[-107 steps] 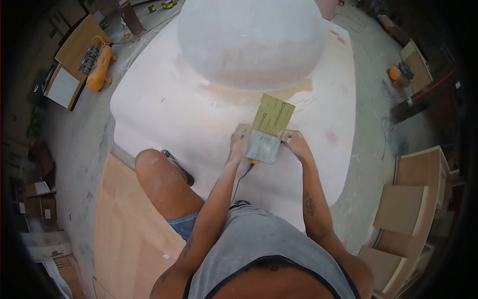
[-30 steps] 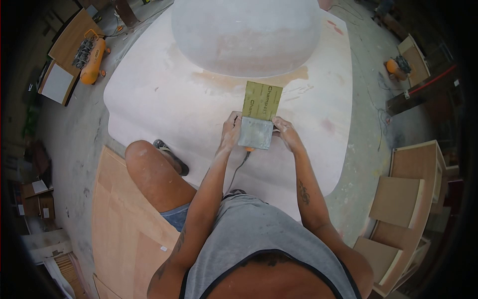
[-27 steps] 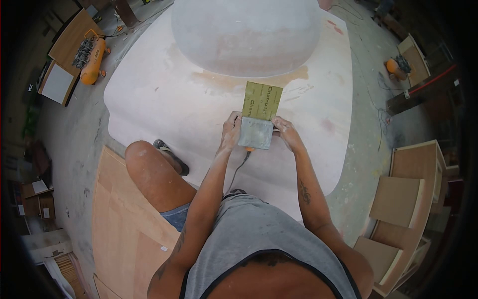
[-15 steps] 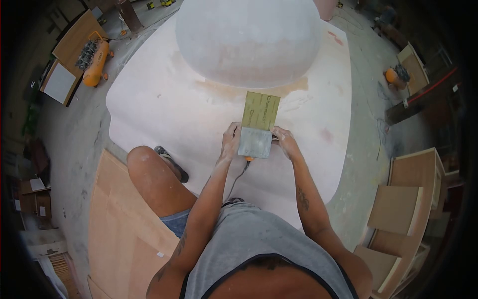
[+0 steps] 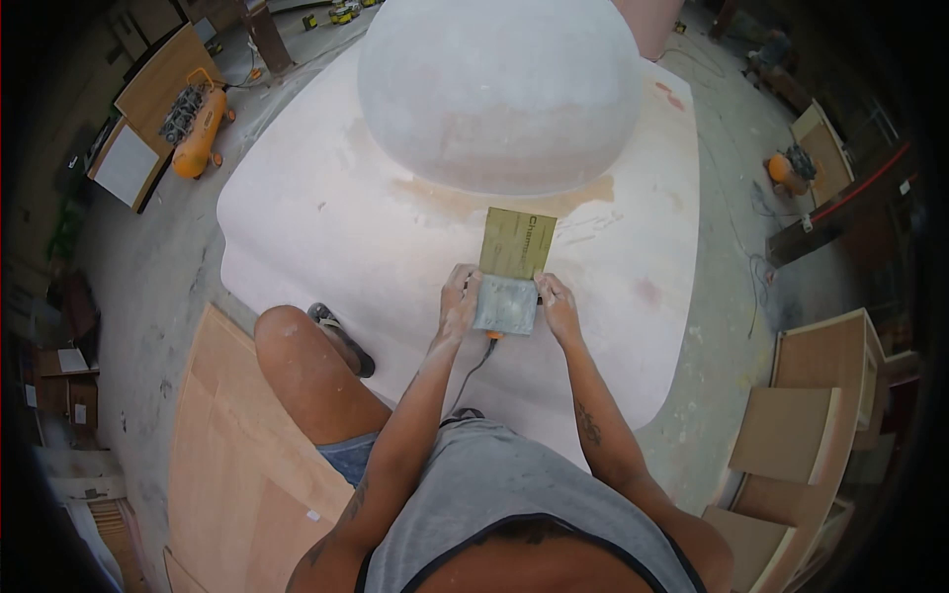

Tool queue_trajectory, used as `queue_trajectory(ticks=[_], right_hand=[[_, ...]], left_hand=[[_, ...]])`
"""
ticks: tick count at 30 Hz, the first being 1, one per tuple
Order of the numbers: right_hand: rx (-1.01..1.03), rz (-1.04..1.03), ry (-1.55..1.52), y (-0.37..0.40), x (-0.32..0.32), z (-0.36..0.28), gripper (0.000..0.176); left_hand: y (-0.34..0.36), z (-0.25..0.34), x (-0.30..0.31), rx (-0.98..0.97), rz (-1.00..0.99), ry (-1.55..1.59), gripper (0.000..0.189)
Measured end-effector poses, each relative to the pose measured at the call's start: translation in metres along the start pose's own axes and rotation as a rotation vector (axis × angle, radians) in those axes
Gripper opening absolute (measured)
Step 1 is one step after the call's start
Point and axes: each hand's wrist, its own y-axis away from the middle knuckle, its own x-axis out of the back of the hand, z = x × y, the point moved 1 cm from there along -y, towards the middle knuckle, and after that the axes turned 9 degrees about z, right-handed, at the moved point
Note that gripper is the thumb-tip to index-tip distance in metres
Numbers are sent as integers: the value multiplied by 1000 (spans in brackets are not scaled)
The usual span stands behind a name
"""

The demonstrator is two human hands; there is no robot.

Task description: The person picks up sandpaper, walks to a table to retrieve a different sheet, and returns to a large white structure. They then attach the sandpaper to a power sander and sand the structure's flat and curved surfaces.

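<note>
A grey square pad of a corded tool (image 5: 505, 304) faces up between my hands, its cord running down toward my waist. A yellow-green sheet of sandpaper with printed lettering (image 5: 517, 244) lies over the pad's far part and sticks out beyond it. My left hand (image 5: 461, 299) is closed on the left side of the tool, by the sheet's near left corner. On the right, my right hand (image 5: 557, 304) pinches the sheet's near right corner at the pad's edge. Both hands are over a large pale moulded surface (image 5: 326, 247) with a grey rounded dome (image 5: 499, 109).
An orange compressor (image 5: 198, 138) stands on the floor at left, another (image 5: 788, 170) at right. Plywood (image 5: 242, 445) lies at lower left. Wooden box-like pieces (image 5: 786, 435) are at lower right. A person (image 5: 773, 54) is in the far right background.
The tool, the sheet and both hands appear slightly lower in view, as does the dome. My right hand has moved closer around the sheet's near corner.
</note>
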Motion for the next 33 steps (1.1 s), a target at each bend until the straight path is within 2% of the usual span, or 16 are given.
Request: queue_trajectory(ticks=[2, 6, 8, 12, 14, 18, 20, 26, 27, 29, 33], right_hand=[[57, -24, -1, -4, 0, 8, 43], [60, -25, -16, -2, -3, 3, 41], [81, 63, -18, 4, -9, -1, 39], [110, 147, -20, 8, -20, 2, 38], [192, 217, -78, 8, -26, 10, 37], [166, 203, -54, 8, -22, 8, 37], [110, 145, -11, 6, -18, 8, 38], [74, 100, -19, 5, -15, 3, 37], [74, 99, -18, 4, -16, 5, 37], [225, 147, -38, 2, -19, 8, 36], [184, 135, 26, 2, -17, 7, 28]], left_hand=[[-1, 1, 2, -117, 21, -35, 26], [-2, -5, -1, -132, 39, -21, 23], [0, -8, -2, -213, 39, -60, 19], [5, 7, 0, -209, 50, -60, 23], [6, 16, 2, -142, 8, -86, 23], [4, 1, 2, -193, 38, -126, 24], [4, 0, 1, -226, 58, -112, 18], [6, -3, -1, -216, 34, -86, 17], [7, -2, -1, -215, 35, -85, 17], [7, 0, 0, -236, 56, -114, 18], [6, 8, 0, -174, 26, -93, 19]])
